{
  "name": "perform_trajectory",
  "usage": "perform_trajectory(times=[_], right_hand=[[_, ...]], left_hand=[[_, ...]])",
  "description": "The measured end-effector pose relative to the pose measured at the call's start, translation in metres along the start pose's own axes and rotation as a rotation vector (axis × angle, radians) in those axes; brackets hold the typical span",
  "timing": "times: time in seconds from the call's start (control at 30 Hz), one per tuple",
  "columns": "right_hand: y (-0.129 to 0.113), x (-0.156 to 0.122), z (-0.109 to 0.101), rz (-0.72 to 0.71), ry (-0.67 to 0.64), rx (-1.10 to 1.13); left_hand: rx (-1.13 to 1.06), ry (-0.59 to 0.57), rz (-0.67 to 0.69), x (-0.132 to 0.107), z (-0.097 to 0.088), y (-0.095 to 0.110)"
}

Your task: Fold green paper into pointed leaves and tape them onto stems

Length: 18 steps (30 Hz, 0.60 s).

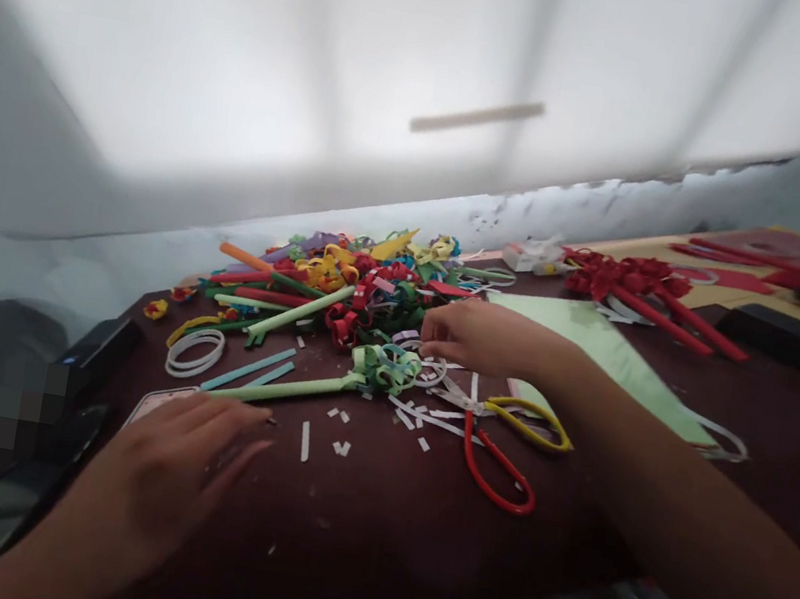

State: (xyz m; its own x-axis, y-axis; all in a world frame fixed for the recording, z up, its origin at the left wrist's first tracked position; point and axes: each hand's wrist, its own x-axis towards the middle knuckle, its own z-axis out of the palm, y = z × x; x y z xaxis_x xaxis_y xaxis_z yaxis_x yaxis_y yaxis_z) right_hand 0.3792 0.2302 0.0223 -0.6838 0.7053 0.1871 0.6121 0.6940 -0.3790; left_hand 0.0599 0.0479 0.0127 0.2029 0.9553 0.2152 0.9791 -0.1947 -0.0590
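Observation:
My left hand [173, 461] lies flat on the dark red table [371, 528], fingers stretched out, just below the stem of a pale green paper flower [326, 384]. My right hand [474, 337] reaches to the edge of a heap of coloured paper curls and stems [348, 286]; its fingers are bent and pinched together near a white paper ring [430, 370], and I cannot make out what they hold. Scissors [504, 437] with one red and one yellow handle lie just below that hand.
A light green paper sheet [603, 357] lies right of my right hand. Red paper flowers [637, 286] and red paper sheets [756, 260] sit at the back right. White rings [195, 351] and small white scraps [340, 432] lie by a dark device [100, 348] at the table's left edge.

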Motion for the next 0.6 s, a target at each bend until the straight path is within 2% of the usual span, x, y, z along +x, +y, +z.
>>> perform_trajectory(times=[0.1, 0.2, 0.3, 0.37, 0.47, 0.6], right_hand=[[0.024, 0.015, 0.019, 0.007, -0.11, 0.004], [0.032, 0.015, 0.04, -0.032, -0.079, 0.078], [0.035, 0.016, 0.054, -0.091, -0.027, 0.189], [0.038, 0.02, 0.06, -0.116, -0.025, 0.259], [0.05, 0.026, 0.063, -0.129, -0.002, 0.348], [0.064, 0.029, 0.06, -0.143, 0.102, 0.426]], left_hand=[[0.08, -0.147, 0.059, 0.06, 0.008, 0.026], [0.15, -0.263, 0.037, 0.097, 0.026, 0.031], [0.168, -0.319, -0.002, 0.11, 0.043, 0.028], [0.181, -0.316, -0.019, 0.112, 0.046, 0.026], [0.221, -0.271, -0.037, 0.115, 0.036, 0.021], [0.269, -0.194, -0.044, 0.12, 0.012, 0.014]])
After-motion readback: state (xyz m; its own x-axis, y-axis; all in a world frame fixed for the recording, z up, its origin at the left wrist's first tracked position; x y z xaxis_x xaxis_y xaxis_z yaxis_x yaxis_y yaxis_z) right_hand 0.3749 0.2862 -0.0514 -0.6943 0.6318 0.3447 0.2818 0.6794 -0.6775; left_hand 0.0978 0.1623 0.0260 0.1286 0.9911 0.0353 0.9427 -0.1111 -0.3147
